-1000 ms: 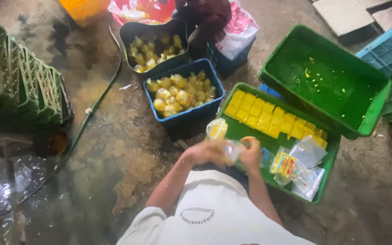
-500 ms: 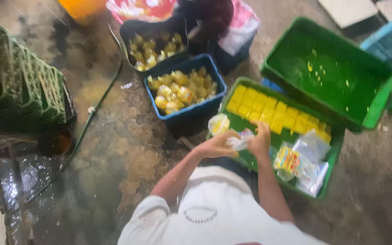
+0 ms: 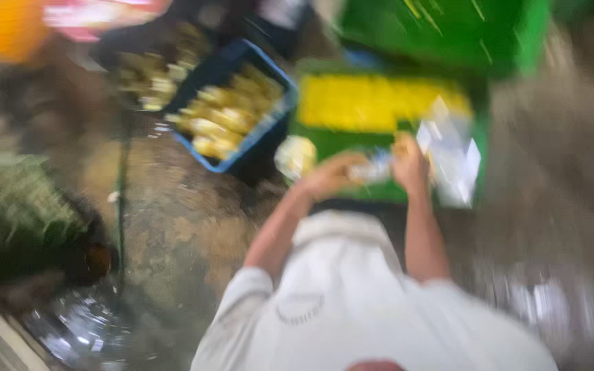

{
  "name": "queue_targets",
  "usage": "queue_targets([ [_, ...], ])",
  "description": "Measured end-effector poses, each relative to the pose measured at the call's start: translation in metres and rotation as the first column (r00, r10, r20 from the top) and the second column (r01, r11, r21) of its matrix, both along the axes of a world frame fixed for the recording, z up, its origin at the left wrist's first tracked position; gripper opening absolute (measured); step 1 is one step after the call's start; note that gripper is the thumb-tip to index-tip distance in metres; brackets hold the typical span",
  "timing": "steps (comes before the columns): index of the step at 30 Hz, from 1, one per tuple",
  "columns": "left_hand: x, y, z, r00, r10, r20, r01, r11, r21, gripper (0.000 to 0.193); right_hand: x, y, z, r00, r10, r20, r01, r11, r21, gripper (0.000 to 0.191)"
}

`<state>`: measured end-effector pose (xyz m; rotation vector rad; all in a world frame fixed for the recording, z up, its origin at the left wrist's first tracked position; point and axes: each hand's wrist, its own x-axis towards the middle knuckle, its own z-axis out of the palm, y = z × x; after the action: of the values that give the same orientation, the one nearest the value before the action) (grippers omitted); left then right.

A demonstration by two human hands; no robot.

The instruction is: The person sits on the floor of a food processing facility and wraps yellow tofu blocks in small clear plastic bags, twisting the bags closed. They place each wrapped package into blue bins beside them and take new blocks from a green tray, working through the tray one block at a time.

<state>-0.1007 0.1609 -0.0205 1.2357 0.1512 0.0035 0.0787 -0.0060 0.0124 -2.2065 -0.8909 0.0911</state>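
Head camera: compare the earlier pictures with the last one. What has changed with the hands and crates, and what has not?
The picture has turned blurred, so detail is lost. The left hand and right hand have closed together over the green crate, now both gripping a small pale item; a second ago it sat between looser hands. The blue crate of pale yellow pieces and the yellow rows stayed put.

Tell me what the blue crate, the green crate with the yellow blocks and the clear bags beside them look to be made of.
The picture is badly blurred, so this is hedged.
Blue crate: likely moulded plastic; even saturated colour, thin straight rim.
Green crate: probably the same plastic; uniform green, straight walls.
Clear bags: seemingly thin plastic film; pale, see-through, crumpled with bright glints.
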Motion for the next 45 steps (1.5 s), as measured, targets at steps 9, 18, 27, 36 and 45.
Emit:
queue_targets([
  [9, 0.062, -0.036, -0.036, 0.886, 0.461, 0.054, -0.293, 0.465, 0.835, 0.042, -0.003, -0.026, -0.015, 0.982, -0.098, 0.163, 0.130, 0.971, -0.201, 0.043],
  [18, 0.103, -0.035, -0.047, 0.768, 0.615, -0.178, -0.187, 0.481, 0.856, 0.041, -0.006, 0.040, -0.038, 0.976, 0.001, -0.219, -0.041, 0.984, -0.176, 0.048],
  [27, 0.112, -0.026, -0.053, 0.591, 0.687, -0.422, -0.244, 0.651, 0.718, 0.056, 0.210, 0.075, -0.037, 0.980, -0.049, 0.191, 0.111, 0.939, -0.326, 0.028],
  [36, 0.067, -0.019, -0.069, 0.523, 0.646, -0.556, -0.500, 0.761, 0.413, 0.056, 0.285, 0.074, -0.051, 0.754, -0.636, -0.167, 0.543, 0.745, -0.387, 0.093],
  [45, 0.051, -0.002, -0.079, 0.511, 0.679, -0.527, -0.557, 0.729, 0.399, 0.045, 0.312, 0.070, -0.048, 0.770, -0.604, -0.205, 0.401, 0.708, -0.581, 0.083],
])
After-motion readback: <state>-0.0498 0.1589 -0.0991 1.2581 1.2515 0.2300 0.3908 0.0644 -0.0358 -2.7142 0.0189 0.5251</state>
